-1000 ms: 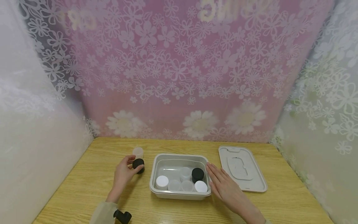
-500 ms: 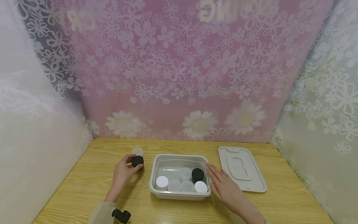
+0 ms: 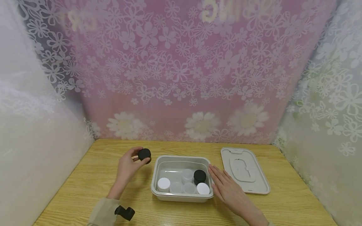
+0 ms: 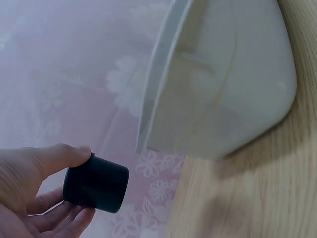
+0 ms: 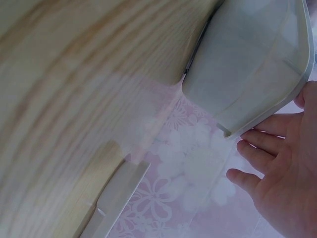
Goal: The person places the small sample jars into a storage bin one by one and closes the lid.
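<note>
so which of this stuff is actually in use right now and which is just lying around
In use:
left hand, pinching the black-lidded jar
grey tub with small jars inside
right hand, flat against the tub's right side

Lying about:
tub lid, flat on the wooden table

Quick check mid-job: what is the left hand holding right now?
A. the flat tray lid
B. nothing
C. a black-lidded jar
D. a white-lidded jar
C: the left hand pinches a black-lidded jar in its grip, lifted beside the gray tub; the left wrist view shows thumb and fingers around it.
</note>
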Demonstrator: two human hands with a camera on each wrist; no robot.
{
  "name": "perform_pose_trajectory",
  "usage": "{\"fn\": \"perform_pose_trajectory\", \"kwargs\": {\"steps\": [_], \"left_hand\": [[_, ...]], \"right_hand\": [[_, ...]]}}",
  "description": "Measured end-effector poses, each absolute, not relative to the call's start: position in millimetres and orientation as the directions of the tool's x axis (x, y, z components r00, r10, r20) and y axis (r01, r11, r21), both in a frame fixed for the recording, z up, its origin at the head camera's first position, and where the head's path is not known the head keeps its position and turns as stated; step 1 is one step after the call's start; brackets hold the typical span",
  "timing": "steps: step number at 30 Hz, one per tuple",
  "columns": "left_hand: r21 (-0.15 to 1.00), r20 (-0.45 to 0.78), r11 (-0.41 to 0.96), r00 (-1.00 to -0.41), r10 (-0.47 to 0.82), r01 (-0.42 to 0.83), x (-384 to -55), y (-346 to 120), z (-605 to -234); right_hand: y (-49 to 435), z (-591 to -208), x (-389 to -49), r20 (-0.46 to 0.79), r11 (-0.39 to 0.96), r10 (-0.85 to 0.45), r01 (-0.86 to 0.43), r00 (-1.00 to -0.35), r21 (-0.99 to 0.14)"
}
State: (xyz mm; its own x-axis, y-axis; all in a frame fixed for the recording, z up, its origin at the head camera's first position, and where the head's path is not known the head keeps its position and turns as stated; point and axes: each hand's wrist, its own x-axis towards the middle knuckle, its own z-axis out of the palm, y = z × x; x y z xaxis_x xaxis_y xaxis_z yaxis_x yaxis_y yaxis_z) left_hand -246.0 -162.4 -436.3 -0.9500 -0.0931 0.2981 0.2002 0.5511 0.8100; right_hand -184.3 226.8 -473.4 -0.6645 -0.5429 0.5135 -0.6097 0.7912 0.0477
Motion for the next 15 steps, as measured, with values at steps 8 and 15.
{"fn": "perform_pose_trajectory", "kwargs": {"steps": [8,15], "left_hand": [[0.827,0.319,0.498,-0.947,-0.032,0.261,-247,-133,-429],[0.827,0.331,0.471,-0.943,0.033,0.307,-244,-107,-432]], "right_hand": [[228,-472,-184,0.520,0.785,-0.557,-0.615,-0.648,0.073],[227,-471,-183,0.530,0.782,-0.561,-0.617,-0.636,0.088]]}}
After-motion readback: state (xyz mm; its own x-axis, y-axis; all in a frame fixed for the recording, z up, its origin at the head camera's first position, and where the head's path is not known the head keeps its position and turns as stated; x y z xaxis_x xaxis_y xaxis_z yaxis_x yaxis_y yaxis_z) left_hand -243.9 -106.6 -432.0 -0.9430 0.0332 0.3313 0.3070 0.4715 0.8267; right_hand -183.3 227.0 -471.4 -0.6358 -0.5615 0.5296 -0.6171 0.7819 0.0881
